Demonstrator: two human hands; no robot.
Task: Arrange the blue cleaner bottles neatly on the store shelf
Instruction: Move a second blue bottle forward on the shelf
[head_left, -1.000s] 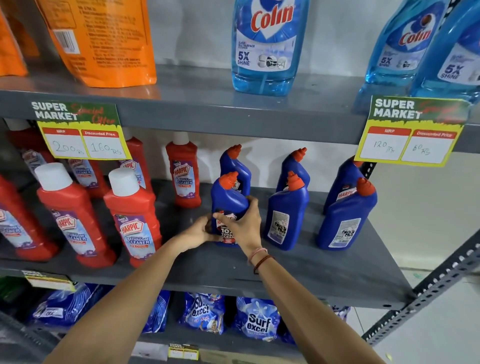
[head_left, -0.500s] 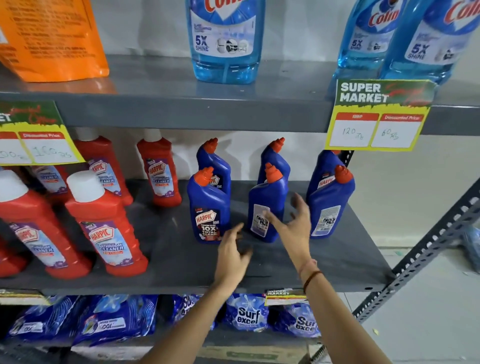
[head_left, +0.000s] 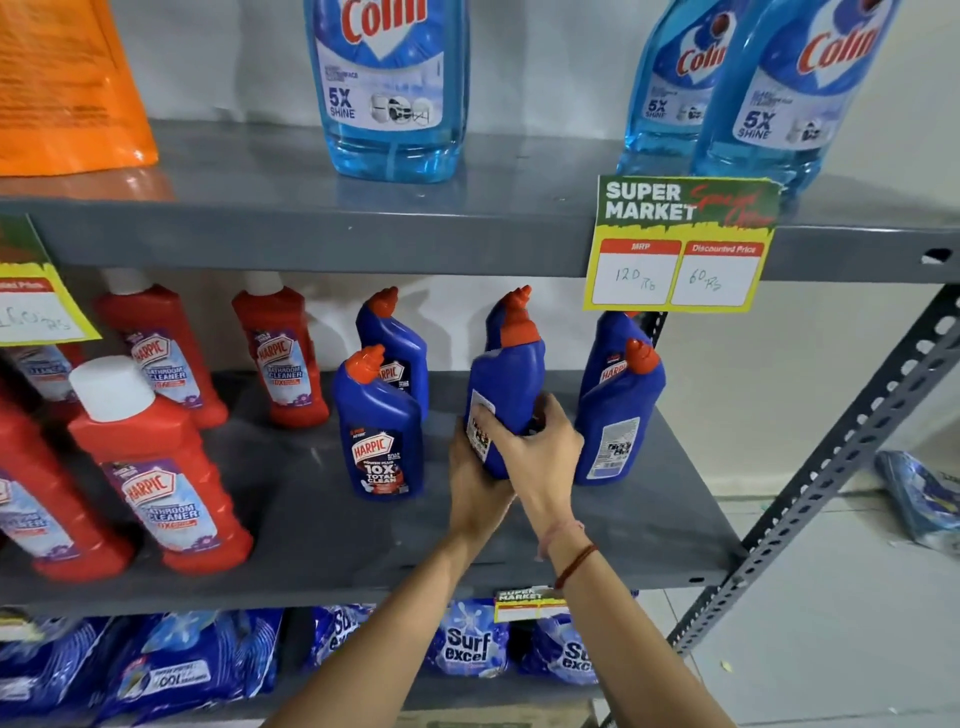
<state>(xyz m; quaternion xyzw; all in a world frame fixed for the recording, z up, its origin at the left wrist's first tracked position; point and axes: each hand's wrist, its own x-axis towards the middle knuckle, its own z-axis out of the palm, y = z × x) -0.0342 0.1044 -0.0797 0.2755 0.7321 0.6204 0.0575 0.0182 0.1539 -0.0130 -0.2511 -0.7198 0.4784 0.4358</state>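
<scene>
Both hands, open and apart half a second ago, are now closed around the middle front blue bottle: the left hand wraps its lower left side and the right hand its lower right. That bottle is tilted with its back label outward, just right of the front-facing blue bottle on the shelf. Turning it label-forward appears to be the current step; the right front bottle also shows its back label, and three more blue bottles stand behind.
</scene>
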